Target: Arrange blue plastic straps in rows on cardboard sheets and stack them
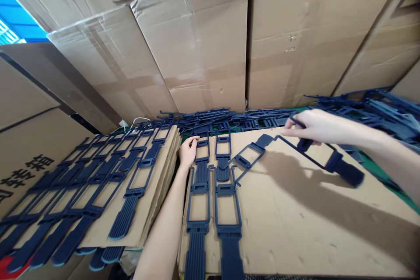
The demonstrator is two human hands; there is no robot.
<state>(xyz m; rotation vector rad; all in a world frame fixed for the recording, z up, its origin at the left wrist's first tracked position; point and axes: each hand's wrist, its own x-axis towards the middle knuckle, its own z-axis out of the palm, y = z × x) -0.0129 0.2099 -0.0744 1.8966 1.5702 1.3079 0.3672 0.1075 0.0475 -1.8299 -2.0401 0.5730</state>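
My right hand (303, 127) pinches a dark blue plastic frame (316, 159) with a ribbed paddle-shaped end, tilted above the cardboard sheet (295, 232). My left hand (188, 152) is at the sheet's far left edge, its fingers closed at the side of another dark blue plastic frame (202, 157); its fingertips are partly hidden. Beside that one lies a similar frame (223, 153), and two more, a left one (198, 203) and a right one (227, 203), lie nearer to me. Another frame (251, 155) lies slanted on the sheet between my hands.
To the left, a stack of cardboard sheets (154, 201) carries rows of similar frames (85, 188). Piles of loose dark blue parts (370, 113) run along the back over a green surface. Large cardboard boxes (203, 43) form a wall behind.
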